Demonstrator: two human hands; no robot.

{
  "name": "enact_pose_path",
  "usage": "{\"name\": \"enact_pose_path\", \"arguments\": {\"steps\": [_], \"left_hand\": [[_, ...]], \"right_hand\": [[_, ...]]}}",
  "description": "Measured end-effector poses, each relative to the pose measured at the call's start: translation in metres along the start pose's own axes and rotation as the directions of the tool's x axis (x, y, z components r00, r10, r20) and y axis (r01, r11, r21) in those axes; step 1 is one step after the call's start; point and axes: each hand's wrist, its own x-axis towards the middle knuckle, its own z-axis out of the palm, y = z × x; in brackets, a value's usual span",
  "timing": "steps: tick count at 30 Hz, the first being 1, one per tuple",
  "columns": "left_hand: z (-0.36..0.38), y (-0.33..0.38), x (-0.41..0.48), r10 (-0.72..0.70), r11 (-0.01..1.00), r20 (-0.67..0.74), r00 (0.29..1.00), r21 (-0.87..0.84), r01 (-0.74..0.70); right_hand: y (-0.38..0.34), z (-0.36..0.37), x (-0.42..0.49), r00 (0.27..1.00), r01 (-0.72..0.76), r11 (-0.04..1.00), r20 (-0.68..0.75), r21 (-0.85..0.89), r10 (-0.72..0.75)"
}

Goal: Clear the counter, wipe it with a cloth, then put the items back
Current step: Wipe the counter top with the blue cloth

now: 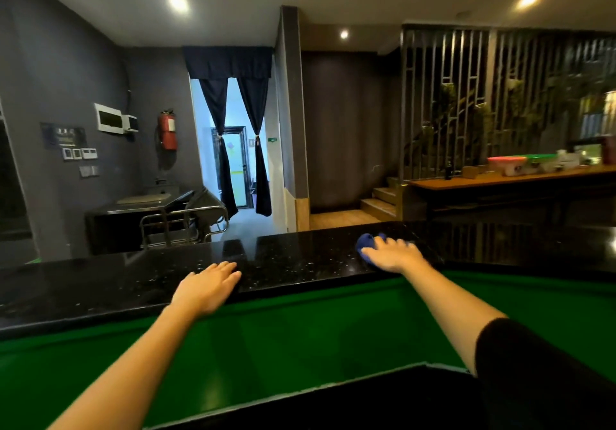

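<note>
A person leans over a black speckled counter [300,259] with both arms stretched forward, a green surface [300,336] running below the counter's near edge. The right hand [393,253] lies palm-down on a blue cloth [368,241], its fingers loosely spread and flattened over the fabric rather than pinching it; the cloth is bunched under the palm and pokes out past the thumb side and beyond the fingertips on the left, touching the countertop. How much of the cloth lies beneath the hand cannot be told, since the hand hides it. The left hand [208,288] rests flat near the counter's front edge, well apart from the cloth, with its fingers extended and held close together, holding nothing. The stretch of counter between and around the two hands carries only reflections and pale specks. A dark sleeve [520,359] covers the right upper arm, while the left forearm is bare. Further back on the right, a wooden ledge [500,178] bears several containers [530,163] with red and green lids, too blurred to tell more. On the far grey wall hangs a red fire extinguisher [167,129], beside a doorway framed by dark curtains [230,136]
</note>
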Motion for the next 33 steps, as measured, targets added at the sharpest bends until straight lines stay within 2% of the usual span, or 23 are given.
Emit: {"name": "enact_pose_path", "arguments": {"steps": [5, 8, 11, 13, 16, 19, 21, 24, 27, 30, 33], "left_hand": [[-0.003, -0.004, -0.001, 0.038, 0.996, -0.050, 0.998, -0.075, -0.041], [-0.004, -0.012, -0.003, 0.087, 0.996, -0.010, 0.996, -0.022, -0.087], [-0.004, -0.017, -0.003, 0.101, 0.995, 0.013, 0.995, -0.027, -0.100], [-0.006, -0.017, -0.003, 0.098, 0.993, 0.022, 0.995, -0.063, -0.096], [-0.006, -0.015, -0.005, 0.097, 0.989, 0.038, 0.995, -0.114, -0.092], [-0.002, -0.012, -0.004, 0.081, 0.991, -0.011, 0.997, -0.108, -0.082], [-0.003, -0.008, -0.005, 0.055, 0.994, -0.061, 0.997, -0.095, -0.060], [-0.004, -0.001, -0.008, 0.021, 0.998, -0.100, 0.995, -0.057, -0.027], [-0.001, 0.000, -0.007, 0.012, 0.999, -0.111, 0.994, -0.030, -0.015], [0.000, 0.000, -0.005, 0.004, 0.999, -0.111, 0.994, -0.032, -0.008], [0.000, -0.001, -0.004, 0.013, 1.000, -0.098, 0.995, -0.008, -0.014]], "right_hand": [[-0.153, 0.019, -0.040, 0.987, 0.147, 0.989, -0.062, 0.013, -0.146], [-0.219, 0.031, -0.069, 0.969, 0.225, 0.974, -0.115, 0.037, -0.220], [-0.225, 0.033, -0.079, 0.941, 0.324, 0.946, -0.116, 0.032, -0.319], [-0.193, 0.029, -0.073, 0.916, 0.375, 0.925, -0.126, -0.062, -0.380], [-0.099, 0.025, -0.055, 0.926, 0.283, 0.951, -0.223, -0.127, -0.305], [0.000, 0.019, -0.043, 0.951, 0.062, 0.985, -0.292, -0.158, -0.107], [0.032, 0.020, -0.037, 0.932, -0.040, 0.992, -0.363, -0.117, -0.005], [0.013, 0.035, -0.039, 0.833, -0.124, 0.986, -0.527, 0.113, 0.165], [-0.043, 0.054, -0.051, 0.685, -0.027, 0.966, -0.699, 0.257, 0.206], [-0.118, 0.060, -0.070, 0.711, 0.079, 0.952, -0.687, 0.295, 0.154], [-0.191, 0.061, -0.093, 0.831, 0.119, 0.946, -0.551, 0.301, 0.071]]}}
